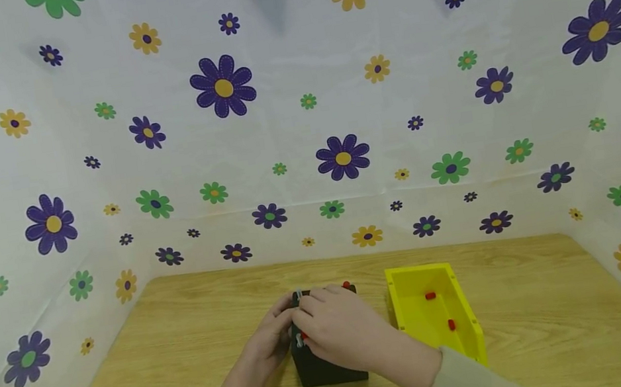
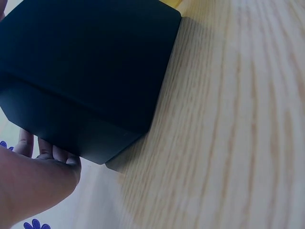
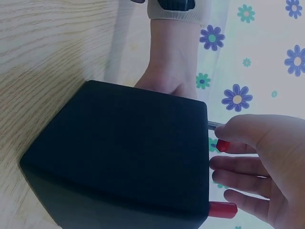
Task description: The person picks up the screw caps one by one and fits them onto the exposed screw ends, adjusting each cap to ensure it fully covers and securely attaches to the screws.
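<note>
A black box [image 1: 330, 368] stands on the table, with threaded metal bolts [image 3: 213, 125] and red caps projecting from its top. My left hand [image 1: 269, 343] holds the box's left side; its fingers [image 2: 45, 149] lie along the box wall in the left wrist view. Over the top, my right hand [image 1: 342, 326] pinches a small red cap [image 3: 222, 145] between thumb and index finger, beside a bolt. Another red cap [image 3: 223, 210] stands on the box's top near the other fingers. From the head view, the right hand hides much of the box top.
To the right of the box is a yellow bin [image 1: 394, 301], with two loose red caps [image 1: 452, 324] in it. The wooden table [image 1: 546, 319] is bounded by white flower-patterned sheeting [image 1: 289, 130] at the back and sides.
</note>
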Demonstrator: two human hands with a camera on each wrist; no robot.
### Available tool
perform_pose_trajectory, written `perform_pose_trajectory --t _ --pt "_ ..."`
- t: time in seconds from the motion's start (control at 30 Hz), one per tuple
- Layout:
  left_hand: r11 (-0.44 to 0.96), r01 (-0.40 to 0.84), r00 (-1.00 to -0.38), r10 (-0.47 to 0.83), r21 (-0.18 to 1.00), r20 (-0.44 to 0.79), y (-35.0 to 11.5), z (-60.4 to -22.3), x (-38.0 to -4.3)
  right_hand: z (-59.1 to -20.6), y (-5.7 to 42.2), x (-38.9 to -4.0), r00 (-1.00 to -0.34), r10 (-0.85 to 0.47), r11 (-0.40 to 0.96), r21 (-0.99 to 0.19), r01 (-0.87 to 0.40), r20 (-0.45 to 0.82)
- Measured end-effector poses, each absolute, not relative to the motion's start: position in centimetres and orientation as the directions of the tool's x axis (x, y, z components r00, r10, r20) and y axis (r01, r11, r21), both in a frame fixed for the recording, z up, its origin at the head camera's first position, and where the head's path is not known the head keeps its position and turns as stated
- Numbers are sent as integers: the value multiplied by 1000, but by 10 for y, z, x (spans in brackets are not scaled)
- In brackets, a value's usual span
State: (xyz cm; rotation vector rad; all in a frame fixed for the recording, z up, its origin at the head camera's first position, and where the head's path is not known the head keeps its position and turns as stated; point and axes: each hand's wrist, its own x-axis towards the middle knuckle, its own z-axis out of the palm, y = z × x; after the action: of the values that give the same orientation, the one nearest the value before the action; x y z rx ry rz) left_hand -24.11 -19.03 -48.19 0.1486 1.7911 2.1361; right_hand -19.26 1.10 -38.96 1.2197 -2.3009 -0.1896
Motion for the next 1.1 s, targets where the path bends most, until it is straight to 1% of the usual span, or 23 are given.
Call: perform_pose_trajectory --t 0.43,0.53,0.67,0.77,1.1 --pt "-141 -186 -939 318 972 -133 -191 -485 -243 -390 8 -195 -463 -801 586 337 -737 380" --pt "-142 -186 -938 320 972 -133 -191 -485 -243 -391 8 -196 -443 -800 580 337 -742 404" --pt "-141 -184 -936 328 973 -130 -191 -485 -243 -393 8 -197 -391 -802 561 346 -752 452" --pt "-130 -183 -933 336 975 -130 -191 -484 -243 -394 8 -197 -367 -803 551 349 -758 470" --pt "-113 -183 -935 328 977 -138 -191 -482 -241 -393 6 -195 -353 -807 537 341 -771 473"
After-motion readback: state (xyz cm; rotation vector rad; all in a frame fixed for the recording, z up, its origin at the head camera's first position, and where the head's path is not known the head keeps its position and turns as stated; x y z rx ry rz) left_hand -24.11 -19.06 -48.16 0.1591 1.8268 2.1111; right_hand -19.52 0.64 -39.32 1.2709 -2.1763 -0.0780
